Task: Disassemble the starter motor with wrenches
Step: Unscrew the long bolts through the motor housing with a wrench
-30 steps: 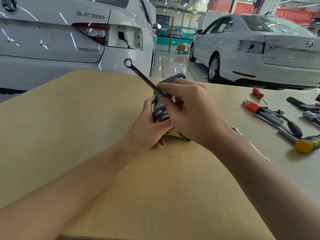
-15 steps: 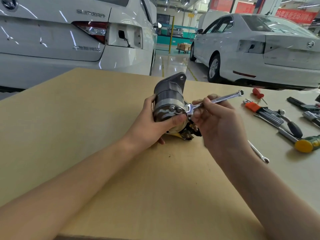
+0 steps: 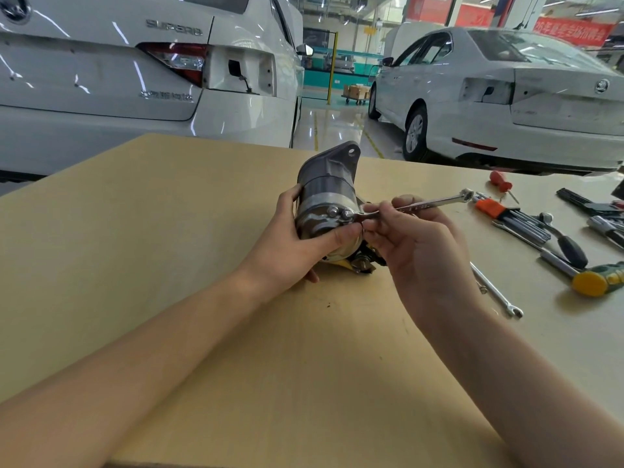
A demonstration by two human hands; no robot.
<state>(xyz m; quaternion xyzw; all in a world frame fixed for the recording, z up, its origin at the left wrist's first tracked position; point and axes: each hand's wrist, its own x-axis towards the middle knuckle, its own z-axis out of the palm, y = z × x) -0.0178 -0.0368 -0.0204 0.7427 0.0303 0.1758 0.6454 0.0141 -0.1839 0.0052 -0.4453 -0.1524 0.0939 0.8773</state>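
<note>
The grey starter motor [image 3: 329, 194] lies on the tan table [image 3: 169, 231], its shiny end cap with two bolt heads turned toward me. My left hand [image 3: 290, 241] grips the motor's near end, thumb across the cap. My right hand [image 3: 415, 244] pinches the shank of a silver combination wrench [image 3: 425, 205]. The wrench's near end sits at the right bolt head [image 3: 347, 214], and its far end points right.
A second silver wrench [image 3: 496, 292] lies on the table by my right wrist. Further right lie a hex key set with an orange holder [image 3: 506, 214], a red screwdriver [image 3: 501, 182], a ratchet handle [image 3: 564, 244] and a yellow-green hammer [image 3: 597, 280]. Two white cars stand behind the table.
My right hand swung the wrench from pointing up-left above the motor to pointing right, and its near end now sits at the right bolt. My left hand keeps its grip.
</note>
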